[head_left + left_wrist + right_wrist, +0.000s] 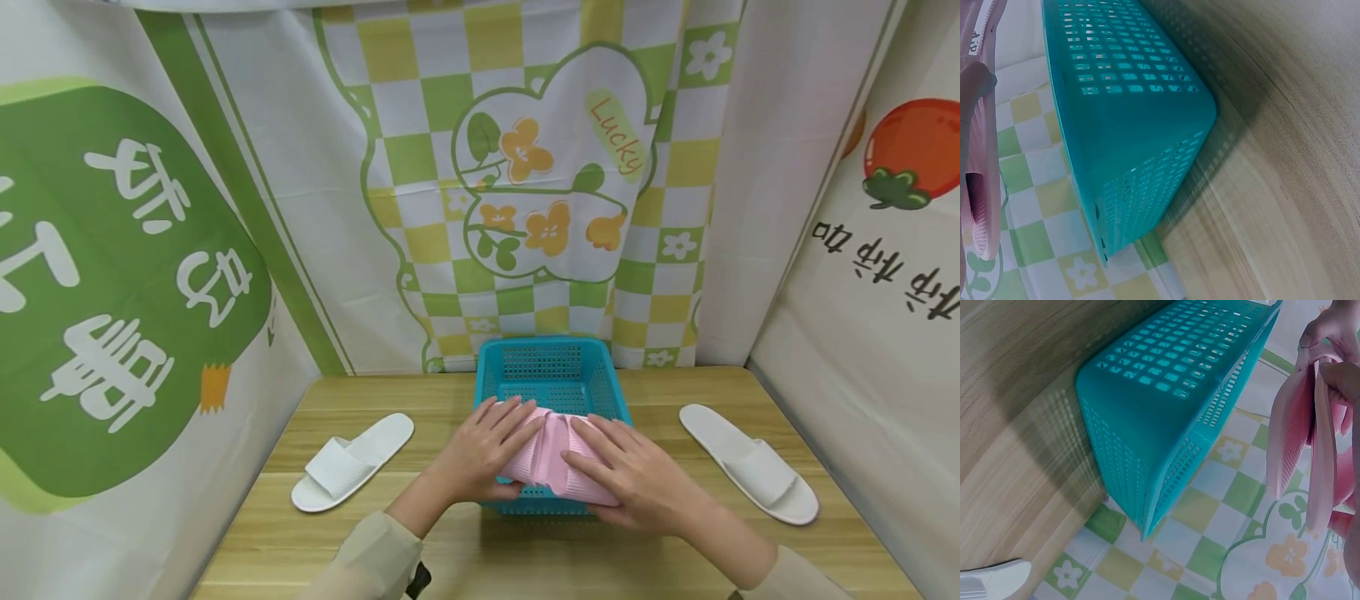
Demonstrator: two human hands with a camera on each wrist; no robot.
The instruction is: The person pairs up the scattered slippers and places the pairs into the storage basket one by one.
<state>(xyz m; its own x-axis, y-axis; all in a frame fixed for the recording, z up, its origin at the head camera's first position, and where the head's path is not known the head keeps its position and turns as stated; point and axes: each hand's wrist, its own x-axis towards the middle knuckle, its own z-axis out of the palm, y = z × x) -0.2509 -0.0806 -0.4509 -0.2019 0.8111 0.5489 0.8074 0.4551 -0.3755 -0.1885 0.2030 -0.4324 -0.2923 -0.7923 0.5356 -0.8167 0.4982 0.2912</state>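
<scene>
A pair of pink slippers (556, 454) with ribbed straps is held up in front of and partly over the blue basket (480, 375). From the left, my left hand (483, 450) grips them, fingers across the top and thumb underneath. My right hand (637, 479) holds them from the other side, fingers spread over the strap. In the right wrist view, two pink soles (1321, 450) stand close together, side by side. The left wrist view catches a slipper (986, 137) at its edge, beside the open-topped basket (1116, 125); the rest of the pair is out of that frame.
A white slipper (352, 462) lies on the wooden table (360, 550) to the left, another white slipper (750, 462) to the right. Behind the basket hangs a checked cloth (420, 167). Printed cloth walls enclose both sides.
</scene>
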